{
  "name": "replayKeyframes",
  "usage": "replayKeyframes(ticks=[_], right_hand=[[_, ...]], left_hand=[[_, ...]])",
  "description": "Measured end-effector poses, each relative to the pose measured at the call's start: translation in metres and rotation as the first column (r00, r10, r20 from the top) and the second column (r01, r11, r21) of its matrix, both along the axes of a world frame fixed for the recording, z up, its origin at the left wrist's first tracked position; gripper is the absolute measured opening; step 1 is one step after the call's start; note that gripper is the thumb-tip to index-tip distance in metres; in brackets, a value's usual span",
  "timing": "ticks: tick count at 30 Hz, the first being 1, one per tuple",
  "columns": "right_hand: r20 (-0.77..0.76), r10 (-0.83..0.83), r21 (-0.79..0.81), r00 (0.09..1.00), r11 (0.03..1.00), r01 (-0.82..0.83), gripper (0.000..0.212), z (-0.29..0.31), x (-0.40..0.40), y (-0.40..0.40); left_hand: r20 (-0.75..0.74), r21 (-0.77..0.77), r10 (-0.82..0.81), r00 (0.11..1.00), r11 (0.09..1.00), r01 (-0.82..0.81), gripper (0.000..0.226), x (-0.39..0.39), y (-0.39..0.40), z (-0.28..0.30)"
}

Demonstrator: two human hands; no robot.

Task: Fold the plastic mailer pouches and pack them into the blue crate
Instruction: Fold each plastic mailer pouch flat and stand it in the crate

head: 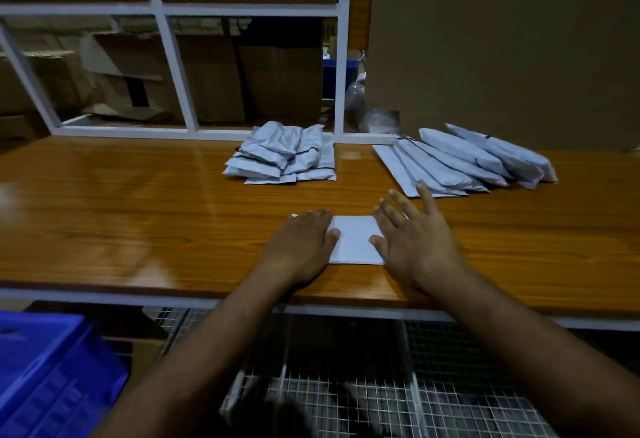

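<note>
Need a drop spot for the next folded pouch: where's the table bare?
Bare: tabletop left of the left hand and the folded pile; also the near right edge. Crowded: the back right, under the unfolded pouches.

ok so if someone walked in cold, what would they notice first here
Most likely the two hands pressed flat on a white mailer pouch near the front edge of the wooden table, the left hand on its left end and the right hand on its right. Behind them lie a heap of folded pouches and, to its right, a fanned row of long unfolded pouches. The blue crate sits low at bottom left.
</note>
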State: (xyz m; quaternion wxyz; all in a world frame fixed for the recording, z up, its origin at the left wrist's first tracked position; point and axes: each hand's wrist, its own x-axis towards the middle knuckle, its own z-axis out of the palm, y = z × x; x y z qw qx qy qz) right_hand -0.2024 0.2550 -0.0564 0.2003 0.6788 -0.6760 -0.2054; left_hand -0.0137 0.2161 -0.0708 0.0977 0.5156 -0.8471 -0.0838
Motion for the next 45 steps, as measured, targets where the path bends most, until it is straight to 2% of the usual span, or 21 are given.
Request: replayKeyframes(ticks=[2, 4, 5, 6, 7, 9, 10, 11, 12, 13, 16, 17, 21, 26, 29, 34, 36, 38, 40, 42, 45], right_hand=[[0.078, 0.025, 0.000, 0.997, 1.000, -0.025, 0.066, 0.006, -0.002, -0.001], [0.272, 0.068, -0.005, 0.960, 0.998, -0.069, 0.063, 0.010, -0.001, -0.008], [0.404, 0.099, -0.041, 0.910, 0.995, -0.090, 0.061, 0.010, 0.003, -0.012], [0.553, 0.119, -0.079, 0.825, 0.993, -0.090, 0.059, 0.009, 0.009, -0.016], [0.710, 0.110, -0.090, 0.695, 0.994, -0.066, 0.056, 0.007, 0.015, -0.019], [0.931, 0.035, -0.050, 0.364, 0.998, 0.034, 0.054, 0.000, 0.023, -0.019], [0.976, 0.002, -0.022, 0.217, 0.996, 0.088, 0.057, -0.004, 0.023, -0.019], [0.993, -0.023, 0.008, 0.115, 0.992, 0.130, 0.061, -0.004, 0.021, -0.018], [0.996, -0.050, 0.039, 0.078, 0.989, 0.144, 0.066, -0.004, 0.018, -0.019], [0.991, -0.077, 0.062, 0.111, 0.990, 0.128, 0.068, -0.003, 0.017, -0.019], [0.806, 0.000, 0.051, 0.592, 0.996, -0.069, 0.056, -0.010, 0.023, -0.022], [0.733, 0.059, 0.030, 0.678, 0.993, -0.118, 0.056, -0.014, 0.028, -0.023], [0.597, 0.059, 0.042, 0.800, 0.994, -0.104, 0.061, -0.020, 0.033, -0.025], [0.331, -0.006, 0.038, 0.943, 0.999, -0.007, 0.062, -0.013, 0.049, -0.022], [0.328, 0.005, 0.015, 0.945, 1.000, -0.010, 0.065, -0.014, 0.049, -0.020], [0.576, 0.089, -0.040, 0.813, 0.996, -0.080, 0.068, -0.021, 0.029, -0.010], [0.606, 0.090, -0.065, 0.790, 0.996, -0.063, 0.068, -0.021, 0.014, -0.002], [0.633, 0.068, -0.090, 0.772, 0.996, -0.014, 0.072, -0.022, -0.005, 0.011], [0.683, 0.057, -0.098, 0.729, 0.995, 0.014, 0.078, -0.023, -0.021, 0.025], [0.735, 0.096, -0.110, 0.671, 0.994, -0.021, 0.078, -0.022, -0.030, 0.037], [0.788, 0.172, -0.149, 0.591, 0.985, -0.088, 0.078, -0.020, -0.031, 0.050]], left_hand=[[0.049, 0.014, -0.006, 0.999, 1.000, 0.006, 0.057, 0.001, -0.002, -0.005], [0.072, 0.018, -0.002, 0.997, 1.000, 0.001, 0.057, 0.000, -0.007, -0.008], [0.079, 0.018, 0.007, 0.997, 1.000, -0.008, 0.058, 0.000, -0.007, -0.008], [0.089, 0.018, 0.016, 0.996, 1.000, -0.018, 0.058, -0.001, -0.007, -0.008], [0.099, 0.021, 0.024, 0.995, 0.999, -0.026, 0.058, -0.001, -0.006, -0.009], [0.098, 0.033, 0.026, 0.995, 0.999, -0.029, 0.058, 0.001, -0.004, -0.009], [0.089, 0.038, 0.020, 0.996, 0.999, -0.023, 0.059, 0.003, -0.004, -0.009], [0.071, 0.044, 0.008, 0.997, 0.999, -0.011, 0.059, 0.005, -0.004, -0.010], [0.036, 0.056, -0.008, 0.999, 0.998, 0.006, 0.059, 0.007, -0.004, -0.009], [-0.011, 0.079, -0.017, 1.000, 0.997, 0.018, 0.060, 0.010, -0.005, -0.009], [-0.121, 0.143, 0.015, 0.993, 0.990, 0.002, 0.059, 0.023, -0.006, -0.005], [-0.113, 0.142, 0.026, 0.993, 0.990, -0.010, 0.059, 0.027, -0.008, -0.005], [-0.007, 0.113, 0.043, 0.999, 0.993, -0.042, 0.057, 0.039, -0.010, -0.004], [0.103, 0.107, 0.046, 0.994, 0.993, -0.057, 0.057, 0.043, -0.012, -0.003], [0.225, 0.070, 0.053, 0.973, 0.995, -0.071, 0.061, 0.043, -0.011, -0.006], [0.404, -0.004, 0.071, 0.912, 0.997, -0.076, 0.066, 0.038, -0.011, 0.002], [0.362, -0.026, 0.087, 0.928, 0.996, -0.083, 0.070, 0.041, -0.010, 0.001], [0.243, -0.065, 0.075, 0.967, 0.996, -0.060, 0.075, 0.047, -0.005, -0.003], [0.164, -0.105, -0.037, 0.986, 0.993, 0.055, 0.076, 0.056, 0.006, -0.005], [0.135, -0.058, -0.184, 0.974, 0.980, 0.193, 0.074, 0.065, 0.021, -0.004], [0.117, -0.071, -0.252, 0.961, 0.963, 0.261, 0.079, 0.079, 0.037, -0.007]])
